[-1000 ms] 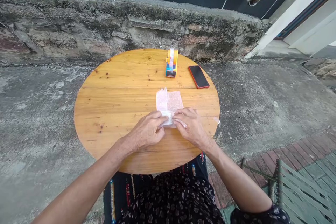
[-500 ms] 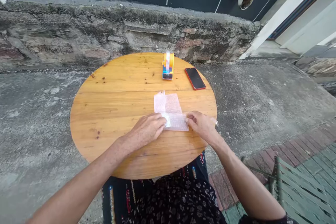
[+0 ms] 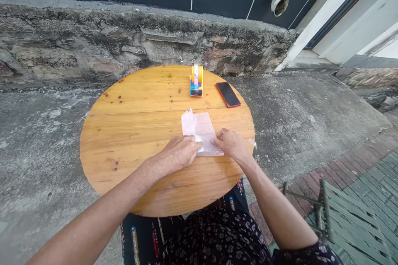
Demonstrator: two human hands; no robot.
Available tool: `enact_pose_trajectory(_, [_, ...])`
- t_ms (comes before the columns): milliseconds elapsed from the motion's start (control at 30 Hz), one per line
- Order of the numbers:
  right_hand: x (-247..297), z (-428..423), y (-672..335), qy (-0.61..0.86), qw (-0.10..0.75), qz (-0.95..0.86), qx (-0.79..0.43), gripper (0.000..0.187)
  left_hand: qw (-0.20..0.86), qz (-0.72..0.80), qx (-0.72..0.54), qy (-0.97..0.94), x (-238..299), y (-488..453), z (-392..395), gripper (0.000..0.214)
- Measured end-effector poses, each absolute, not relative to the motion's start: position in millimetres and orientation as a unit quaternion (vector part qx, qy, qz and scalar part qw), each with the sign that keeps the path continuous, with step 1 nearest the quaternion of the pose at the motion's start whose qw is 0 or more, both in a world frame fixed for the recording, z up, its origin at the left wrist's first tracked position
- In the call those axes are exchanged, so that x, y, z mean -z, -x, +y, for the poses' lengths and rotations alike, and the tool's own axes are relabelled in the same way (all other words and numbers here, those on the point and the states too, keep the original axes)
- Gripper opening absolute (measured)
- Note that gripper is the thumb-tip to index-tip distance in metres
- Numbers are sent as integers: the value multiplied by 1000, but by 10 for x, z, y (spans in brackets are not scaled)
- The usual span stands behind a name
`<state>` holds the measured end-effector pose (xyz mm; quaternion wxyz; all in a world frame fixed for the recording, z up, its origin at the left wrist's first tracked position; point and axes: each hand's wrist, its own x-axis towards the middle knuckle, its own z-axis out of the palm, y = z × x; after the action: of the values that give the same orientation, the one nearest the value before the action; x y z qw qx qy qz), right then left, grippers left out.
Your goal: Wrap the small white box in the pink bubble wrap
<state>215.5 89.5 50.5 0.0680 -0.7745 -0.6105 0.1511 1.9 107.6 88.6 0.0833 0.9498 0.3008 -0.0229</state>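
Note:
A pale pink sheet of bubble wrap lies on the round wooden table, partly folded over something small and white near its front edge. My left hand rests on the sheet's front left corner, fingers curled and pressing the white thing down. My right hand pinches the sheet's front right part with its fingertips. What the wrap covers is mostly hidden. A short strip of clear tape hangs at the table's right rim beside my right hand.
A yellow and blue tape dispenser stands at the table's far side, with a red-cased phone lying to its right. A rough stone kerb runs behind the table. A green slatted chair is at the lower right.
My right hand moved out to the right edge of the sheet, then came back inward onto it. The left hand stayed pressing. The view drifted slightly.

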Motion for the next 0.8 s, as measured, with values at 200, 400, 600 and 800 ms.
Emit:
enact_pose_trajectory(200, [-464, 849, -2175, 768, 100, -604, -188, 18, 81, 292, 24, -953, -891, -13, 1077, 25])
enact_pose_trajectory(400, [-447, 810, -2187, 744, 144, -619, -206, 11, 83, 294, 18, -952, -874, 2, 1068, 25])
enact_pose_trajectory(600, [-457, 800, -2203, 742, 171, -622, -183, 10, 89, 299, 16, -950, -858, 2, 1062, 27])
enact_pose_trajectory(800, [-482, 906, -2157, 768, 155, -602, -155, 14, 85, 292, 2, -953, -840, 6, 1065, 25])
